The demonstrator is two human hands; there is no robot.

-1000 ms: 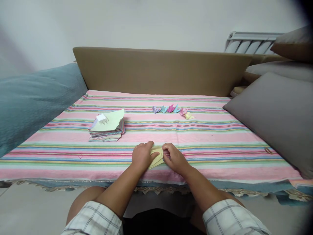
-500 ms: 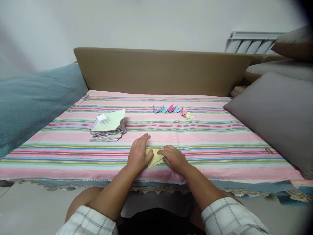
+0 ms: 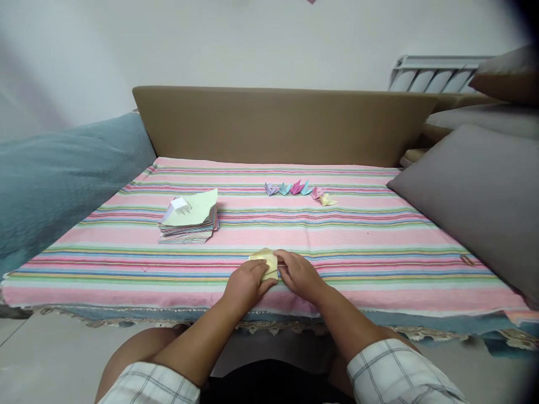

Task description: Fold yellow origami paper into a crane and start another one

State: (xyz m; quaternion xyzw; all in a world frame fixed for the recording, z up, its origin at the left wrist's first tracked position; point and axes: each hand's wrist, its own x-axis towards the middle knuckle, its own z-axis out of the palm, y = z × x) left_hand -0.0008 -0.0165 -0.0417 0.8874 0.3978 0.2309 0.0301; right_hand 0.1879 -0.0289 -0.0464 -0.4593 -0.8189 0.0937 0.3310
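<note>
A folded piece of yellow paper point(image 3: 269, 257) lies on the striped cloth between my two hands, near the front edge. My left hand point(image 3: 246, 283) rests over its lower left part, fingers on top and thumb along the near edge. At the paper's right edge, my right hand point(image 3: 300, 273) pinches it between thumb and forefinger. Farther back stands a row of several small folded paper figures, among them a magenta one point(image 3: 297, 187) and a yellow one point(image 3: 327, 200).
To the left is a stack of coloured paper point(image 3: 189, 227) with a small white block point(image 3: 180, 204) on top. A blue-green cushion point(image 3: 76, 168) borders the left and a grey pillow point(image 3: 467, 196) the right. A brown board point(image 3: 278, 123) stands behind. A small brown ring-like item point(image 3: 467, 260) lies at right.
My left hand has come down from the paper's upper left to lie over its lower left. The paper now looks turned and more compact. The right hand stays at its right edge.
</note>
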